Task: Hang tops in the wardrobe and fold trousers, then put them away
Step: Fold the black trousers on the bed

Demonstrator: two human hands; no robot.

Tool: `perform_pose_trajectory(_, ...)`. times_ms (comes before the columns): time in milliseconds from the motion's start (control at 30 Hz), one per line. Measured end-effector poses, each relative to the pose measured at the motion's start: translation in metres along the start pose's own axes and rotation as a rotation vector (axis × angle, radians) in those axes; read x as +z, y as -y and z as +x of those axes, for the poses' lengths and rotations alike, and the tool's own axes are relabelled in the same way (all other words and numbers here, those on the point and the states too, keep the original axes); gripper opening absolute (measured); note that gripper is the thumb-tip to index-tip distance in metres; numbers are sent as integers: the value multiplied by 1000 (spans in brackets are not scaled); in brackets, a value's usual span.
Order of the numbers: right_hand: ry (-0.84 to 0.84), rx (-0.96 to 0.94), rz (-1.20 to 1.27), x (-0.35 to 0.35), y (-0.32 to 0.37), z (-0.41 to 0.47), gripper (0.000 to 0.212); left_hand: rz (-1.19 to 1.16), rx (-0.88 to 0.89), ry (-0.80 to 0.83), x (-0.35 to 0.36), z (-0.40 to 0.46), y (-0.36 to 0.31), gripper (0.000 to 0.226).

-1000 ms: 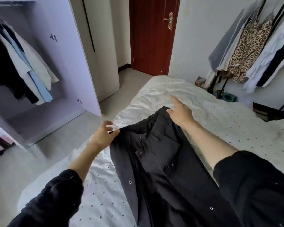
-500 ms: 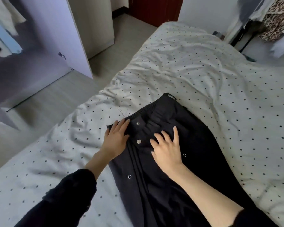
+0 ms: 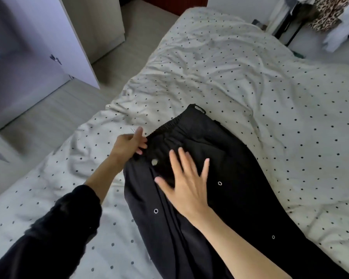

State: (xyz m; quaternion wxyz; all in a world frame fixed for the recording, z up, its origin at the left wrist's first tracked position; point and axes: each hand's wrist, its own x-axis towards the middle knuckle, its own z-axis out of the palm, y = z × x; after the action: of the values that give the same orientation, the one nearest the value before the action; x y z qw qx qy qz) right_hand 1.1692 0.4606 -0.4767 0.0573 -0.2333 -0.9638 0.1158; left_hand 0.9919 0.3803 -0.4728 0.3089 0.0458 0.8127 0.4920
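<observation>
Black trousers (image 3: 220, 178) lie flat on the bed (image 3: 250, 77), both hands at the waistband end.

Head view: the trousers lie lengthwise on the polka-dot sheet, elastic waistband away from the person, legs running toward the lower edge, small metal snaps (image 3: 156, 211) along the seams. The left hand (image 3: 129, 144) is at the waistband's left corner, fingertips curled onto the fabric edge; whether it truly grasps the cloth I cannot tell. The right hand (image 3: 186, 184) lies released, fingers spread and straight, palm down on the trousers just below the waistband. The open lilac wardrobe (image 3: 48, 47) stands at upper left across the floor; a leopard-print garment (image 3: 326, 15) hangs at upper right.
</observation>
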Motion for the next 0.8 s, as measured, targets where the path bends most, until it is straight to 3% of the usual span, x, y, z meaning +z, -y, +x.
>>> perform_pose_trajectory(67,176,-95,-60,6,-1,-4,80,138,-69,208,-5,-8,-1,51)
perform_pose_trajectory(167,117,-150,-39,1,-14,-20,69,365,54,291,5,-7,-2,23)
perform_pose_trajectory(233,50,-131,-40,-1,-25,-34,60,487,119,197,16,-1,-7,8)
perform_pose_trajectory(333,7,-115,-101,3,-42,-51,54,510,246,-55,25,7,-16,16)
perform_pose_trajectory(433,58,-103,-164,10,-51,-56,55,565,323,-155,29,18,-12,15)
perform_pose_trajectory(500,112,-81,-194,14,-53,-54,59,552,297,-166,33,18,-3,21)
perform_pose_trajectory(633,279,-53,-210,20,-57,-41,63,546,199,-244,26,-3,25,59)
perform_pose_trajectory(733,377,-52,-211,21,-64,-32,64,323,50,-300,19,-38,56,77)
perform_pose_trajectory(800,339,-61,-179,17,-63,-39,63,94,-42,-227,23,-69,74,77)
